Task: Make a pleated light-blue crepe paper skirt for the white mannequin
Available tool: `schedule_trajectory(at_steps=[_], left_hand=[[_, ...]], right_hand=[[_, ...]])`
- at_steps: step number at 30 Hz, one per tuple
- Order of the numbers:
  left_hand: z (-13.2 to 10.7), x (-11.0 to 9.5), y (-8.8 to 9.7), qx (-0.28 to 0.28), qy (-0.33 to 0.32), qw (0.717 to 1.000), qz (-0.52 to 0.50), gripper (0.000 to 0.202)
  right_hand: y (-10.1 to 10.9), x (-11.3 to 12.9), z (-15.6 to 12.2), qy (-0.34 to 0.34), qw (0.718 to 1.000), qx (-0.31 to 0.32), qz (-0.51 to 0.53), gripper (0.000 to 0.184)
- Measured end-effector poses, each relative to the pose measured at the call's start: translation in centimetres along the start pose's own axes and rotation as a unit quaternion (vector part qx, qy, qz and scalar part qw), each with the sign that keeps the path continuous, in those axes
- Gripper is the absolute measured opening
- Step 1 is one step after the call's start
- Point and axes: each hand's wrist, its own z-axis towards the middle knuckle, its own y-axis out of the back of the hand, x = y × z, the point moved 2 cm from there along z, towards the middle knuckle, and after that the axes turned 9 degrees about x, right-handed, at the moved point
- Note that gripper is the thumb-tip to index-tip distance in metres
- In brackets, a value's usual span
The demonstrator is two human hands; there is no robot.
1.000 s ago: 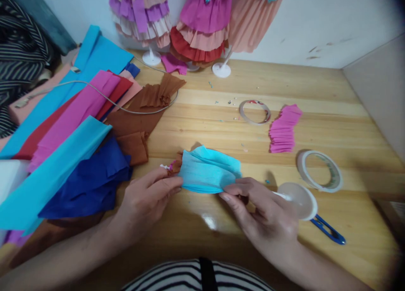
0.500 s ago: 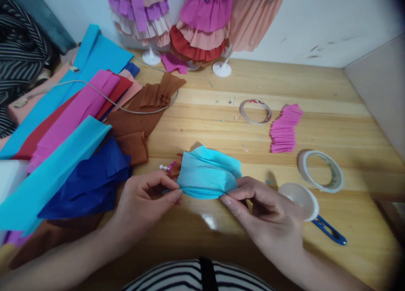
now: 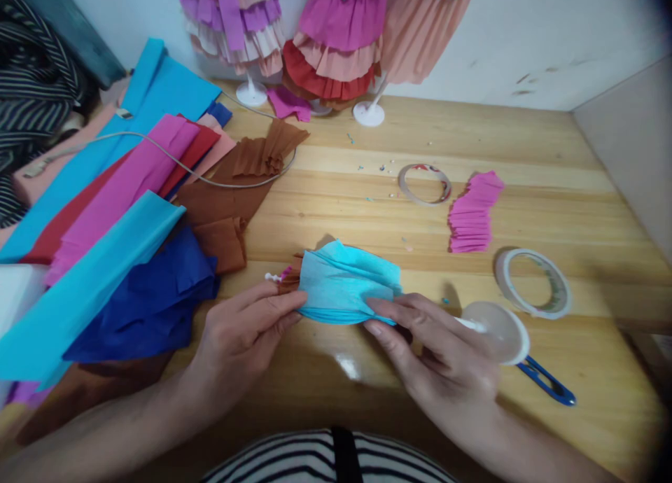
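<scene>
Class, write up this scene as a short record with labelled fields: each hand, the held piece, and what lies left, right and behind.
Left hand: pinching the piece's left edge
Right hand: thumb and fingers gripping its near right edge
Held piece: light-blue pleated piece
Left: folded coloured sheets, grey cable across them
Right: pink pleated strip, tape roll, white disc, blue tool
Behind: three ruffled skirts
Surface: wooden table

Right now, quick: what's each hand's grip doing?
Left hand: closed, pinching the left end of the light-blue folded crepe-like sheet.
Right hand: closed, pinching that sheet near its lower right corner.
</scene>
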Motion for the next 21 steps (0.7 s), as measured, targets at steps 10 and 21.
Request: schedule_trajectory(at_steps=[10,21], left_hand=[[0.29,-0.27,0.11,-0.006,-0.020,0.996,0.083,0.014],[0.11,0.18,-0.26,0.049,0.155,0.978,-0.128,0.010]], right_hand=[[-0.06,-0.03,0.34,0.017,0.999,0.027,-0.012,0.015],[0.18,-0.01,-0.07,-0.105,0.992,0.033,0.060,0.012]])
